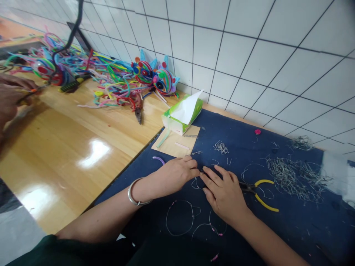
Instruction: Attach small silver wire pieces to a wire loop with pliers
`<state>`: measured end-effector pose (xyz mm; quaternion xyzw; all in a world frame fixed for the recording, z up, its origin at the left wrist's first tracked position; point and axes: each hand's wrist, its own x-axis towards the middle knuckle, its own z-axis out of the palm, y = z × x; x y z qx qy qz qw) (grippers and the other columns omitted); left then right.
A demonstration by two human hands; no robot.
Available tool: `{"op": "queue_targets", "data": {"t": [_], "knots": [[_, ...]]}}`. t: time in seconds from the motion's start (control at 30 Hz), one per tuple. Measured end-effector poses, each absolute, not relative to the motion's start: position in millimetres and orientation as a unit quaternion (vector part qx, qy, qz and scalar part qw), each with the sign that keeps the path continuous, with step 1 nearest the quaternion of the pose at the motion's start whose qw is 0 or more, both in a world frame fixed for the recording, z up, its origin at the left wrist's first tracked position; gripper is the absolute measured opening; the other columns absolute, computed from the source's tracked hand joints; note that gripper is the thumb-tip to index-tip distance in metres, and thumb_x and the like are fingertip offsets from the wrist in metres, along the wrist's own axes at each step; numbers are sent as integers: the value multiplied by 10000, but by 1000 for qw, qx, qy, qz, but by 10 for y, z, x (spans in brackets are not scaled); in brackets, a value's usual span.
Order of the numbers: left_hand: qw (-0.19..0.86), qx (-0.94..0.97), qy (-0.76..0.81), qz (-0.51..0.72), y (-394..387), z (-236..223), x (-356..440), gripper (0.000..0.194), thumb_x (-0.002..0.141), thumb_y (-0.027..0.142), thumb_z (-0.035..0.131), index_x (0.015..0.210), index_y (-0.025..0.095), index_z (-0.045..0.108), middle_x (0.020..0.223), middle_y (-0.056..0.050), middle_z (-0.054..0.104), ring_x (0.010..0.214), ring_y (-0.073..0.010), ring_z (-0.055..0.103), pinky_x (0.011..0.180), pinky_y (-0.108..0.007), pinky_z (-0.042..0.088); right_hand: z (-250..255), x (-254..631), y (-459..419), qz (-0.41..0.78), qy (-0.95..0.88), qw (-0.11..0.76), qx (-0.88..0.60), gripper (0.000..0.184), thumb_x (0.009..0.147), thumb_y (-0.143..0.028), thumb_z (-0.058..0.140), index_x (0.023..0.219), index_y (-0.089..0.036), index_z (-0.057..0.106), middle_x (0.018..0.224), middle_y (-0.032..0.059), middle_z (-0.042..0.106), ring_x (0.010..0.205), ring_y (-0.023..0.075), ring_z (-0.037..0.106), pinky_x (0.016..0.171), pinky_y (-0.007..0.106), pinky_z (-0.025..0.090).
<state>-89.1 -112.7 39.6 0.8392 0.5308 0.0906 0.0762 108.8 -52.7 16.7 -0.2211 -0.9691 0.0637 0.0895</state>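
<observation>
My left hand, a bracelet at its wrist, has its fingers pinched together over the dark blue cloth. A thin wire curls out just below those fingertips; its other end is hidden. Close beside it, my right hand lies palm down with its fingers stretched out, the index fingertip almost meeting the left fingers. Yellow-handled pliers lie partly behind my right hand. Nearer me are a wire ring with small pink beads and another beaded wire.
Tangled wire covers the right side, with a smaller wire pile further in. A tissue pack stands by the tiled wall. At left, another person's hands work near colourful pipe cleaners, striped figures and rusty pliers.
</observation>
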Motion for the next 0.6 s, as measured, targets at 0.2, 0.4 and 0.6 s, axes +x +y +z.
{"op": "queue_targets", "data": {"t": [0.2, 0.4, 0.6], "knots": [[73, 839, 533, 84, -1153, 419, -895, 253, 800, 58, 393, 928, 148, 593, 828, -71, 580, 862, -171, 509, 779, -308, 419, 149, 1089, -525, 78, -968, 77, -224, 385, 857, -295, 404, 1239, -294, 450, 1325, -40, 412, 1172, 278, 329, 890, 463, 296], [89, 840, 529, 82, -1144, 396, -920, 212, 808, 80, 404, 889, 149, 587, 836, -68, 581, 857, -168, 513, 782, -313, 425, 150, 1085, -513, 84, -969, 68, -223, 382, 860, -302, 393, 1238, -303, 448, 1327, -54, 407, 1173, 276, 326, 893, 471, 285], [92, 839, 525, 110, -1096, 337, -905, 200, 845, 123, 389, 855, 150, 586, 852, -61, 584, 876, -159, 517, 795, -308, 430, 146, 1091, -500, 89, -968, 80, -222, 381, 853, -300, 413, 1230, -296, 460, 1308, -32, 435, 1168, 270, 336, 890, 461, 287]]}}
